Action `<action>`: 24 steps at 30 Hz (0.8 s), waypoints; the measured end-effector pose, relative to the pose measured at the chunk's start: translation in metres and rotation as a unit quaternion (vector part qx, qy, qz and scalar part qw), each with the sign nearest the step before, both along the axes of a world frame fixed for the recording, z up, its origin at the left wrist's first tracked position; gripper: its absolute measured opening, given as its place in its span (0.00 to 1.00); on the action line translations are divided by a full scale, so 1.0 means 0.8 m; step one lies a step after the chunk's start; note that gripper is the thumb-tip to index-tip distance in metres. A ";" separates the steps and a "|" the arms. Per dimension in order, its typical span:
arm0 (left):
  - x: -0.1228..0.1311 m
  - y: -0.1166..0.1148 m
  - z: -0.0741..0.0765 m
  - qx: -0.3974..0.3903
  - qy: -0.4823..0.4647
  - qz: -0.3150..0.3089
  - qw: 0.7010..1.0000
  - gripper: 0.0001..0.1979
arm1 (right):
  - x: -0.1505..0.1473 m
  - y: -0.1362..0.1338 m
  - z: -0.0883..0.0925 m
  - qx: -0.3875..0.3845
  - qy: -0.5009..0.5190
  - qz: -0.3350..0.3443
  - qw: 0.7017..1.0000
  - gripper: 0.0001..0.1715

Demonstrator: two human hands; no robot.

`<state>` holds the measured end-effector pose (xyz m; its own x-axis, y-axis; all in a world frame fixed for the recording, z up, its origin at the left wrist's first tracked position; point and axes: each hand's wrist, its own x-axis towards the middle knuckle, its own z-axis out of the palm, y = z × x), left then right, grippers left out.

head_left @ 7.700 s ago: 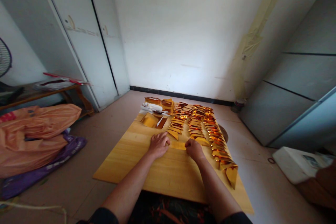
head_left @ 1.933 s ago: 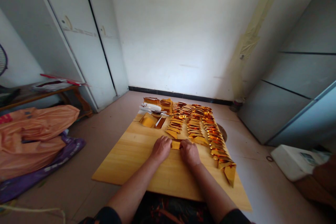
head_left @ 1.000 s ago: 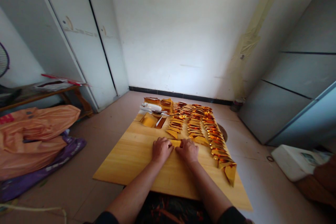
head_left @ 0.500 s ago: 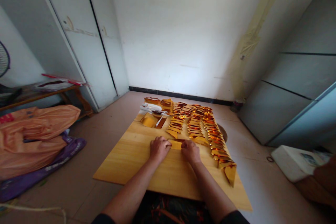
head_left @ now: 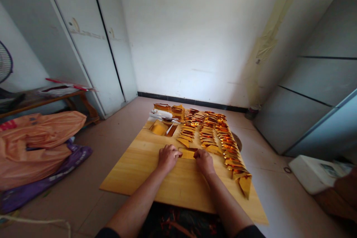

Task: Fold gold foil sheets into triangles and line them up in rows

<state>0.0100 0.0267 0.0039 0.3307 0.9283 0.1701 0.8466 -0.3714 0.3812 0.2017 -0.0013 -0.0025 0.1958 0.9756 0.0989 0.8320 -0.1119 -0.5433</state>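
Two half-closed hands (head_left: 167, 158) (head_left: 205, 161) on one gold sheet (head_left: 187, 154)

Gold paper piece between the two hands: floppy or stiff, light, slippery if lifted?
The gold paper piece is probably light, since it looks thin. It likely holds creases rather than flopping, as the rows of folded gold pieces show angular shapes. It may be slightly slippery if its finish matches their foil-like shine.
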 end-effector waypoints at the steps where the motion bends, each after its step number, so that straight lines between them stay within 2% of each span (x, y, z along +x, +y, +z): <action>1: 0.000 0.000 0.000 0.002 -0.001 0.000 1.000 0.11 | 0.001 0.000 -0.001 0.004 0.003 0.000 1.000 0.16; 7: 0.000 -0.001 0.002 0.006 0.002 -0.006 1.000 0.12 | 0.004 -0.003 -0.004 0.021 0.004 0.008 1.000 0.16; 11: 0.000 -0.004 0.007 0.010 0.004 -0.023 1.000 0.08 | 0.007 -0.011 -0.002 0.055 -0.010 0.055 0.997 0.14; 13: 0.001 -0.006 0.007 0.015 0.004 -0.020 1.000 0.10 | 0.006 -0.014 0.001 0.061 -0.021 0.071 0.995 0.14; 18: 0.003 -0.007 0.004 0.034 -0.001 -0.021 0.999 0.09 | 0.001 -0.017 0.007 0.048 -0.046 0.060 0.996 0.11; 24: 0.005 -0.007 0.000 0.049 0.003 -0.027 0.998 0.07 | 0.000 -0.016 0.002 0.044 -0.058 0.060 0.995 0.10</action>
